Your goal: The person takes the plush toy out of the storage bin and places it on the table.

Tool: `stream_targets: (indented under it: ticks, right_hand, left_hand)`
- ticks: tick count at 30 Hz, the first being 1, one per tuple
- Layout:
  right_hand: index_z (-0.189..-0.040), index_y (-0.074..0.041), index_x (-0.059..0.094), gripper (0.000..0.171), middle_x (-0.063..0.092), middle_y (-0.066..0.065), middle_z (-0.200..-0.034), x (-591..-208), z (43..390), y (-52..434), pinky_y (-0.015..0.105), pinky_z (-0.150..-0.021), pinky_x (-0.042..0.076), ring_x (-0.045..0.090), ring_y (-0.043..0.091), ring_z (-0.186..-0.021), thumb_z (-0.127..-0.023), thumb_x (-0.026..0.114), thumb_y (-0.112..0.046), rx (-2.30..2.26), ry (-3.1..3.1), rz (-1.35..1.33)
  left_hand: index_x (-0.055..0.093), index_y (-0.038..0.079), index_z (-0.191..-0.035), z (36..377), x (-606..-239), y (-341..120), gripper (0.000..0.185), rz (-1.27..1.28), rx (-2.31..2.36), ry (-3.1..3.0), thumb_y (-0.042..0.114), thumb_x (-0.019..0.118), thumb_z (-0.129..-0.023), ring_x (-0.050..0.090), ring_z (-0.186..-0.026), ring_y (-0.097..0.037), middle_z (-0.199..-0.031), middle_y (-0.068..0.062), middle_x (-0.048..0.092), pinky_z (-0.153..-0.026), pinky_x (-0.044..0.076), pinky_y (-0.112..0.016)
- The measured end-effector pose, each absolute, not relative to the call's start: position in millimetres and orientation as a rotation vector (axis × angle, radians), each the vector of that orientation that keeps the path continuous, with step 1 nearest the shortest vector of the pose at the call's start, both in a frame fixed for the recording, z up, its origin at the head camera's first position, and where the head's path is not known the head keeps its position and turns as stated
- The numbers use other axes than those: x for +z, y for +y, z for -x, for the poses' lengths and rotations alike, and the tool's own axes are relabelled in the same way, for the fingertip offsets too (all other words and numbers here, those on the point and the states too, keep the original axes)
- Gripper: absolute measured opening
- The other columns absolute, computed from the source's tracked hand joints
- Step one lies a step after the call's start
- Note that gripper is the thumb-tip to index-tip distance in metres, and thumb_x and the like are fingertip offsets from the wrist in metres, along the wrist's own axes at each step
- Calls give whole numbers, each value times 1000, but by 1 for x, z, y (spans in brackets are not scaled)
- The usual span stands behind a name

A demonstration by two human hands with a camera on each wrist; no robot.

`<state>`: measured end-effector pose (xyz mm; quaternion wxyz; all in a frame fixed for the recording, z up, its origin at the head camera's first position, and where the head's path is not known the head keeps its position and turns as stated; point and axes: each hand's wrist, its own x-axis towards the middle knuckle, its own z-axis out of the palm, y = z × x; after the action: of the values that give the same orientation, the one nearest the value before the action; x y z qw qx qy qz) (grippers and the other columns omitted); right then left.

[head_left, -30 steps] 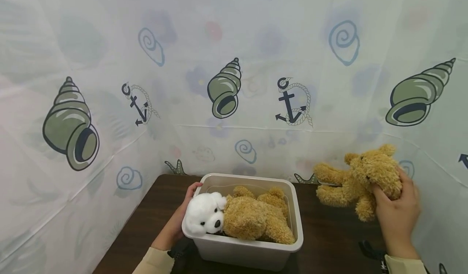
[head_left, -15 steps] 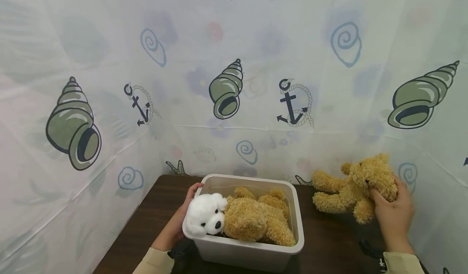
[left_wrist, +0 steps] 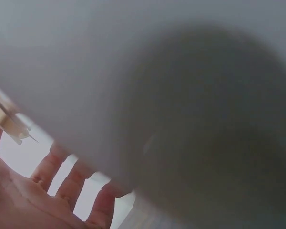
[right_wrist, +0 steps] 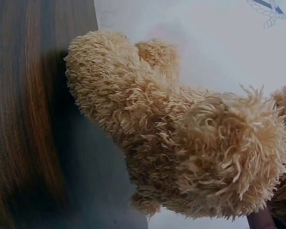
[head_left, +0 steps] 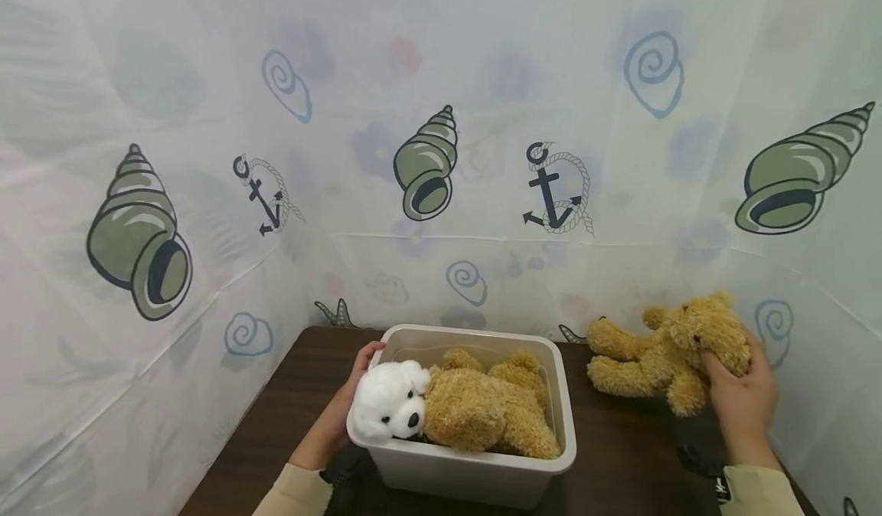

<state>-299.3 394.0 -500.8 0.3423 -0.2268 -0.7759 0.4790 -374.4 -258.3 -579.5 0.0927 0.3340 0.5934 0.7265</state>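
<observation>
My right hand (head_left: 743, 390) grips the head of a golden teddy bear (head_left: 637, 367), its legs pointing left towards the cloth wall. The bear's shaggy fur fills much of the right wrist view, where its body (right_wrist: 152, 119) lies close to the dark tabletop. My left hand (head_left: 344, 401) holds the left side of a pale grey plastic bin (head_left: 468, 474), with fingertips over the rim. Fingers (left_wrist: 74, 183) meet the bin's edge in the left wrist view; their tips are partly hidden. Inside the bin lie a white plush dog (head_left: 387, 401) and another golden plush toy (head_left: 468, 409), its face hidden.
The dark wood table (head_left: 289, 370) carries the bin near its middle. White cloth (head_left: 496, 279) printed with shells and anchors hangs behind and along both sides. A dark strap (head_left: 699, 462) shows near my right wrist.
My right hand has lowered the golden teddy bear slightly towards the tabletop, mostly in the first half second. My left hand, the bin and the toys in it keep their places.
</observation>
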Motion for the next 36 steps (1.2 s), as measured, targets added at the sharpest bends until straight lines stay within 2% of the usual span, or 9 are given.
stream_targets:
  ticks: [2,3,5,9,14,18,21,25,36]
  right_hand:
    - [-162,-52,43,73,54,-10,-165,-503,298,396,20,-93,43,58,5,-134,-101,78,-32,1266,-2016,611]
    - [-162,-51,43,73,54,-9,-165,-504,298,397,22,-94,43,58,9,-137,-101,78,-32,1251,-2024,623]
    - [-164,-49,41,74,50,-6,-169,-506,299,397,31,-103,46,55,20,-147,-101,77,-33,1245,-2055,617]
    - [-167,-46,38,77,47,1,-171,-506,301,396,32,-94,47,55,32,-145,-101,77,-37,1231,-2111,606]
    - [-167,-40,40,80,53,5,-165,-512,305,393,14,-79,43,61,11,-122,-99,80,-34,1272,-2088,595]
    - [-166,-24,41,78,57,8,-149,-521,309,390,10,-70,43,52,-7,-99,-98,80,-29,1312,-2045,605]
    - [-164,-21,39,75,56,-4,-137,-528,313,389,10,-69,44,50,-7,-96,-99,78,-25,1388,-2007,604]
    - [-161,-28,39,72,50,-19,-128,-534,316,392,10,-70,47,53,-4,-100,-100,77,-22,1512,-1942,586]
    - [-152,-29,47,63,55,-20,-126,-555,326,399,7,-75,48,57,-3,-104,-99,78,-15,1746,-1700,519]
  left_hand:
    - [16,31,-169,367,-574,-255,60,-941,2146,1792,51,36,-116,48,-144,-25,-167,-12,33,-105,53,-42]
    - [12,34,-168,354,-565,-253,61,-797,2109,1840,57,32,-115,44,-145,-26,-168,-14,27,-107,51,-45]
    - [9,31,-168,345,-556,-250,59,-749,2094,1873,54,27,-117,44,-145,-25,-169,-18,22,-107,51,-45]
    - [9,30,-167,334,-544,-244,51,-636,2098,1919,45,20,-119,43,-144,-23,-169,-20,19,-109,48,-42]
    - [10,31,-166,334,-543,-242,49,-589,2112,1928,43,22,-119,41,-145,-25,-171,-19,19,-109,46,-42]
    - [10,31,-166,337,-547,-244,51,-607,2112,1929,44,24,-119,42,-145,-27,-171,-19,19,-109,47,-43]
    - [10,31,-167,338,-549,-245,52,-613,2108,1934,46,24,-119,42,-145,-27,-171,-19,19,-109,47,-43]
    - [10,31,-167,337,-547,-244,52,-607,2104,1928,44,26,-119,40,-146,-25,-172,-17,19,-111,46,-43]
    - [9,32,-166,336,-542,-244,51,-635,2092,1925,45,24,-119,37,-147,-27,-172,-14,18,-112,45,-42]
